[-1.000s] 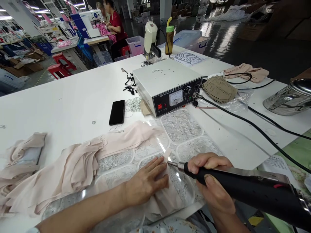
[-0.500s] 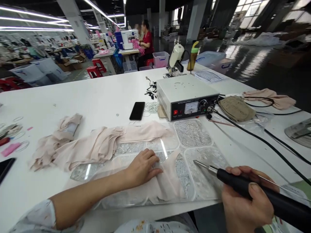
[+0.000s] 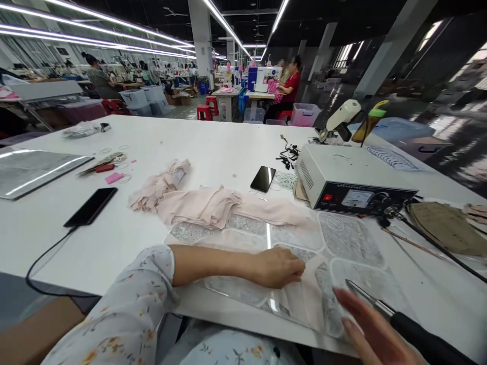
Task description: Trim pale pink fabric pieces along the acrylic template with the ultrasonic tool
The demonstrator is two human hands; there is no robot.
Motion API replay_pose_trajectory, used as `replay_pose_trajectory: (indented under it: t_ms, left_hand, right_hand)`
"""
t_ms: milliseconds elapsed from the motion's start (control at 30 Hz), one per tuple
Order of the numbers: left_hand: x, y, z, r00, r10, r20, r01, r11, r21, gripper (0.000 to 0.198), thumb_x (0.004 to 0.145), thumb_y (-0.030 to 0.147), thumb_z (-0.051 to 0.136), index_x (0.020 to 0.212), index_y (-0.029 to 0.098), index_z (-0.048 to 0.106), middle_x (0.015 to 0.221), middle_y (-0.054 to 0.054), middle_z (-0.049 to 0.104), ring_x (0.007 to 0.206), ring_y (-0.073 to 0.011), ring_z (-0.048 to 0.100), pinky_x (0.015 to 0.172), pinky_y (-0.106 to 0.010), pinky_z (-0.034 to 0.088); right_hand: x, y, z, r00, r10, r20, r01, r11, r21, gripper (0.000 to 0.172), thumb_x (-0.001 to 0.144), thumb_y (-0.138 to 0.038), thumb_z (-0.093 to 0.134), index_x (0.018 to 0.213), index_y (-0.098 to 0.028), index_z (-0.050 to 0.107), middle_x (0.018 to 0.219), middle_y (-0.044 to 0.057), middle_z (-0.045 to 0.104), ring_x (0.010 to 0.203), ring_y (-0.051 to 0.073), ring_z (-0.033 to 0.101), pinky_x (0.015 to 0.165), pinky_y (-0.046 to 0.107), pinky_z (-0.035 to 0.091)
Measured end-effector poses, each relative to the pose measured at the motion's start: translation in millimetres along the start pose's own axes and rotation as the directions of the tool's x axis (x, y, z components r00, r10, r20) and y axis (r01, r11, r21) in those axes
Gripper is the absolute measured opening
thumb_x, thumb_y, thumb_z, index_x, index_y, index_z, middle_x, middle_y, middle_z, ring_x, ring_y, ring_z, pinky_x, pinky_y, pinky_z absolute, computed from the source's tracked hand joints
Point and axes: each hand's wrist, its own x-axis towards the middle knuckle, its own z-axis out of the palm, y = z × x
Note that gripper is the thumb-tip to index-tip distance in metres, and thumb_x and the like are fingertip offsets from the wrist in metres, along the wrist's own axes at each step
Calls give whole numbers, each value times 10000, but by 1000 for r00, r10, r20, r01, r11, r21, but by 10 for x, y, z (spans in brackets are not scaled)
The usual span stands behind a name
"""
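Observation:
My left hand (image 3: 279,266) rests on a clear patterned board (image 3: 352,238), its fingers curled down beside a thin pale pink fabric piece (image 3: 306,299). What its fingertips hold, if anything, is hidden. At the lower right my right hand (image 3: 375,329) is smeared by motion, with fingers reaching leftward. A black-handled tool (image 3: 426,332) with a pointed metal tip lies along this hand, over the board's right part; the grip itself is partly hidden. A strip of crumpled pink fabric (image 3: 205,205) stretches along the board's far edge.
A grey box with a dial (image 3: 357,177) stands behind the board. Phones lie at the centre (image 3: 263,179) and left (image 3: 91,207), the left one cabled. A clear sheet (image 3: 34,172) is at far left. Beyond the table, a person in red (image 3: 291,86) sits at a sewing machine.
The view has swung left, bringing the left phone and clear sheet into sight. My right hand's fingers have stretched out along the tool. My left hand's fingers have curled lower.

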Motion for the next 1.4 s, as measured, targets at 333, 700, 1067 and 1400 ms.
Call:
replay_pose_trajectory:
  t_ms: [333,700,1067,1400]
  left_hand:
    - [-424,-108,-590,995,80,-57,-91,972,-217,85,925,225,615,954,159,570,704,39,586,607,-91,544,588,-170,415]
    - [-1569,-744,-829,890,-64,-452,104,992,65,338,1018,291,319,957,170,629,893,-80,581,755,-155,531,736,-286,448]
    - [-2199,-748,-43,908,135,-397,14,936,351,252,986,82,322,964,166,558,804,-60,560,707,-158,490,756,-305,432]
    - [-2110,-687,4,907,195,-375,-15,901,433,271,953,36,317,942,149,563,718,-45,547,637,-162,461,712,-311,441]
  right_hand:
    - [733,-735,409,817,-14,577,-41,996,82,345,791,-513,627,753,-177,696,677,28,633,645,160,590,583,254,490]
    - [1046,-1043,962,779,-599,185,608,794,8,143,834,-234,587,937,-216,684,776,41,635,652,146,570,533,266,471]
    - [713,-826,1337,353,-809,470,908,418,37,310,809,17,486,961,-215,625,828,57,663,757,166,610,660,333,535]
    - [61,-1004,1394,575,-643,507,807,548,-221,172,778,-71,544,909,-176,577,759,65,611,683,185,581,580,305,502]
